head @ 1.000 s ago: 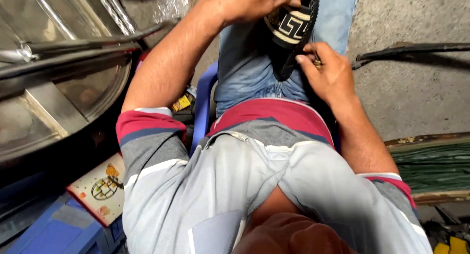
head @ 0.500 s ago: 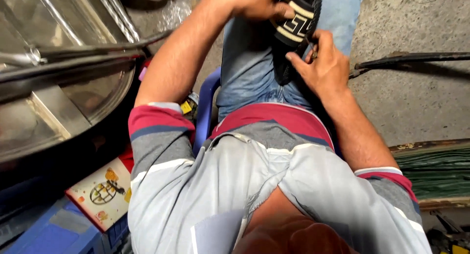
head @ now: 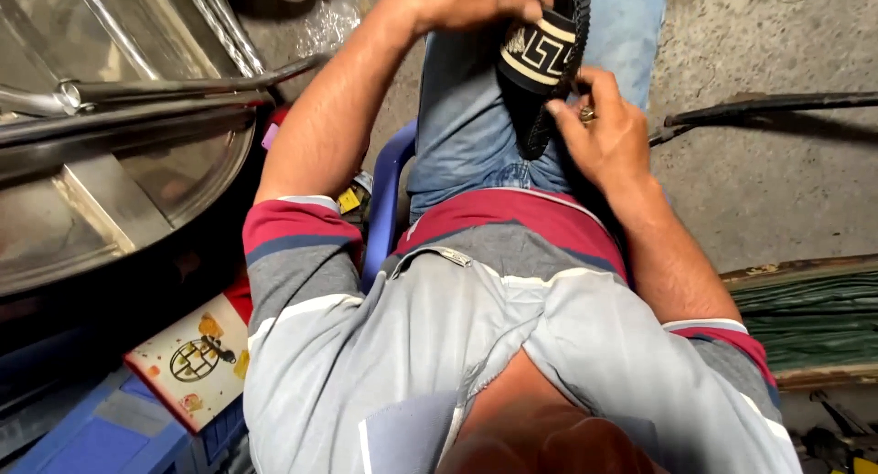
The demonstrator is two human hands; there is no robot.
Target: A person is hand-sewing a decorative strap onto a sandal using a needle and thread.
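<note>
I look straight down my own chest and lap. A black slipper (head: 540, 81) with a cream patterned band rests against my jeans-covered thigh. My left hand (head: 471, 0) grips its upper end near the top edge of the view. My right hand (head: 604, 131) presses against its right edge, fingers pinched on a small metal piece that is too small to identify. My grey shirt with red and white stripes fills the lower half of the view.
A shiny metal frame and curved steel sheet (head: 110, 172) stand at the left. A small cream box with a printed picture (head: 197, 355) lies on blue crates at lower left. A blue plastic seat edge (head: 389, 200) shows under me. A dark bar (head: 768, 104) crosses the concrete floor at right.
The slipper and both hands have shifted up toward the top of the view. My left hand is now partly cut off by the frame edge.
</note>
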